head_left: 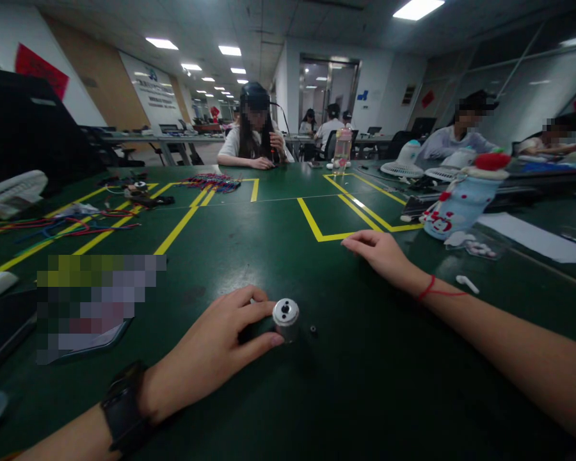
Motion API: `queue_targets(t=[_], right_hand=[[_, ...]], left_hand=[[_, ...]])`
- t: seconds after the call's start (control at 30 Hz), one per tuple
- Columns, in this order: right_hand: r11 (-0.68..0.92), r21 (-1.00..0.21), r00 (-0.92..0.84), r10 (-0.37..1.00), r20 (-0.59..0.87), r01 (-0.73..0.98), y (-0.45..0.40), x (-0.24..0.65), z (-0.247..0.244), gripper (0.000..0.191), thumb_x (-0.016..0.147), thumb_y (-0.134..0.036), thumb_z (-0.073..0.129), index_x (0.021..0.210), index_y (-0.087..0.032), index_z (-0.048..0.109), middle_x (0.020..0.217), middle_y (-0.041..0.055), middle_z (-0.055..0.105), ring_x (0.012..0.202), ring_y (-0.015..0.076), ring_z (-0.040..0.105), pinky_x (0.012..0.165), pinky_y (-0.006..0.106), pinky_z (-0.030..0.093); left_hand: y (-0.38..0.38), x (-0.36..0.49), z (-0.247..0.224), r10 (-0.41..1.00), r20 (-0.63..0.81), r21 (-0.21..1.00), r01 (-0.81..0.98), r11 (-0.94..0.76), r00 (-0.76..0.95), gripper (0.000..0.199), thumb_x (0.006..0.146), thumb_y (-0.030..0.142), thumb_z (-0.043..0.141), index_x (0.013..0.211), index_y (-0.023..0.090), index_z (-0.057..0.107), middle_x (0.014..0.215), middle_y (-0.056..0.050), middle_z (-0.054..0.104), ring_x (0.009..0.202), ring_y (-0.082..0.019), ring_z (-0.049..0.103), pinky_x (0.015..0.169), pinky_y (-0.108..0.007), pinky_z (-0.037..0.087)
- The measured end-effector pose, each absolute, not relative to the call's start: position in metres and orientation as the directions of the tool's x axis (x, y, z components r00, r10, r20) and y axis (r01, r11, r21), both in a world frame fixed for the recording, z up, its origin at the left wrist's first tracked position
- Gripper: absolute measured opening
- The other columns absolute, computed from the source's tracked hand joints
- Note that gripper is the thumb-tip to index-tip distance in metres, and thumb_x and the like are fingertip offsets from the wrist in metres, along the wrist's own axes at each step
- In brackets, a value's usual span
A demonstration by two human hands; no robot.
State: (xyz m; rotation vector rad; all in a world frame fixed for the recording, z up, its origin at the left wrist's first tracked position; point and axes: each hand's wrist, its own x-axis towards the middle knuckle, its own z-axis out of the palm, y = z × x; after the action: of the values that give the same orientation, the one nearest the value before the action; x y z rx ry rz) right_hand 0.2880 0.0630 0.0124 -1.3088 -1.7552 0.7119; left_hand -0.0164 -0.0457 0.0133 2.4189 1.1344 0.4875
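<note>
A silver metal cylinder (pixel 287 320) with dark holes in its top stands upright on the green table (pixel 249 256). Around its left side are the thumb and index finger of my left hand (pixel 221 339), which wears a black watch. Just right of the cylinder lies a tiny dark part (pixel 313 330). My right hand (pixel 381 253), with a red string at the wrist, rests farther forward on the table. Its fingertips are pressed together near a yellow tape line; whatever they hold, if anything, is too small to make out.
At left lie coloured wires (pixel 86 224) and a blurred flat item (pixel 100 307). A blue bottle (pixel 465 198), white earbud (pixel 467 283) and paper (pixel 532 237) are at right. Across the table sits a person (pixel 254 134) near a wire bundle (pixel 214 183).
</note>
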Motion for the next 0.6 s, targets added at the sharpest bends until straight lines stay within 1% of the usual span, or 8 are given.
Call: queue_targets(t=[0.1, 0.17, 0.23, 0.37, 0.43, 0.47, 0.53, 0.6], right_hand=[[0.267, -0.821, -0.033, 0.956, 0.291, 0.505, 0.081, 0.305, 0.000, 0.037, 0.081, -0.046, 0.057, 0.088, -0.011, 0.067, 0.074, 0.0055, 0.063, 0.062, 0.0141, 0.054, 0.059, 0.029, 0.042], [0.271, -0.812, -0.032, 0.954, 0.297, 0.517, 0.086, 0.309, -0.005, 0.039, 0.083, -0.047, 0.053, 0.090, -0.010, 0.066, 0.075, 0.0061, 0.063, 0.062, 0.0138, 0.054, 0.058, 0.028, 0.042], [0.287, -0.789, -0.079, 0.953, 0.292, 0.543, 0.085, 0.308, -0.006, 0.037, 0.083, -0.045, 0.054, 0.090, -0.011, 0.067, 0.075, 0.0058, 0.064, 0.062, 0.0139, 0.054, 0.059, 0.028, 0.041], [0.364, -0.708, -0.263, 0.931, 0.254, 0.604, 0.068, 0.297, 0.003, 0.024, 0.078, -0.038, 0.064, 0.080, -0.016, 0.072, 0.077, 0.0042, 0.065, 0.068, 0.0149, 0.054, 0.064, 0.029, 0.040], [0.430, -0.675, -0.407, 0.890, 0.205, 0.599, 0.055, 0.288, 0.011, 0.020, 0.075, -0.036, 0.069, 0.082, -0.018, 0.073, 0.081, 0.0031, 0.065, 0.071, 0.0148, 0.055, 0.065, 0.029, 0.040], [0.475, -0.664, -0.502, 0.848, 0.170, 0.578, 0.048, 0.283, 0.016, 0.022, 0.074, -0.037, 0.070, 0.087, -0.019, 0.073, 0.085, 0.0028, 0.065, 0.073, 0.0147, 0.055, 0.066, 0.028, 0.041], [0.580, -0.636, -0.684, 0.721, 0.109, 0.510, 0.035, 0.272, 0.023, 0.030, 0.074, -0.041, 0.071, 0.096, -0.021, 0.071, 0.092, 0.0028, 0.063, 0.079, 0.0149, 0.056, 0.070, 0.028, 0.042], [0.682, -0.579, -0.795, 0.599, 0.093, 0.447, 0.025, 0.261, 0.026, 0.033, 0.072, -0.046, 0.073, 0.098, -0.024, 0.071, 0.094, 0.0024, 0.060, 0.085, 0.0158, 0.055, 0.075, 0.030, 0.041]], left_hand=[[-0.046, -0.014, 0.011, 0.783, 0.130, 0.508, 0.637, -0.580, 0.609, 0.019, 0.094, 0.034, 0.056, 0.112, 0.030, 0.058, 0.108, -0.002, 0.055, 0.096, -0.022, 0.053, 0.082, -0.036, 0.043], [-0.045, -0.014, 0.009, 0.782, 0.131, 0.504, 0.639, -0.582, 0.609, 0.020, 0.094, 0.034, 0.056, 0.113, 0.031, 0.058, 0.108, -0.001, 0.055, 0.096, -0.022, 0.053, 0.082, -0.035, 0.042], [-0.045, -0.013, 0.008, 0.784, 0.131, 0.502, 0.641, -0.581, 0.607, 0.020, 0.094, 0.034, 0.056, 0.114, 0.031, 0.057, 0.108, -0.001, 0.054, 0.096, -0.022, 0.053, 0.082, -0.035, 0.042], [-0.044, -0.010, 0.007, 0.782, 0.129, 0.505, 0.639, -0.580, 0.609, 0.017, 0.094, 0.034, 0.056, 0.111, 0.031, 0.058, 0.108, -0.001, 0.054, 0.095, -0.021, 0.053, 0.082, -0.035, 0.042], [-0.043, -0.010, 0.007, 0.779, 0.130, 0.507, 0.634, -0.583, 0.613, 0.017, 0.094, 0.034, 0.056, 0.111, 0.031, 0.059, 0.108, -0.001, 0.055, 0.095, -0.021, 0.053, 0.082, -0.035, 0.042], [-0.043, -0.011, 0.008, 0.778, 0.132, 0.507, 0.632, -0.585, 0.614, 0.017, 0.094, 0.034, 0.056, 0.111, 0.031, 0.059, 0.107, -0.001, 0.055, 0.095, -0.022, 0.053, 0.083, -0.035, 0.042], [-0.041, -0.012, 0.009, 0.781, 0.131, 0.505, 0.637, -0.583, 0.611, 0.017, 0.094, 0.034, 0.056, 0.111, 0.031, 0.059, 0.108, -0.001, 0.055, 0.096, -0.022, 0.053, 0.083, -0.035, 0.041], [-0.037, -0.012, 0.010, 0.784, 0.129, 0.500, 0.643, -0.580, 0.607, 0.017, 0.093, 0.033, 0.057, 0.110, 0.030, 0.059, 0.107, -0.001, 0.055, 0.096, -0.022, 0.053, 0.083, -0.035, 0.041]])
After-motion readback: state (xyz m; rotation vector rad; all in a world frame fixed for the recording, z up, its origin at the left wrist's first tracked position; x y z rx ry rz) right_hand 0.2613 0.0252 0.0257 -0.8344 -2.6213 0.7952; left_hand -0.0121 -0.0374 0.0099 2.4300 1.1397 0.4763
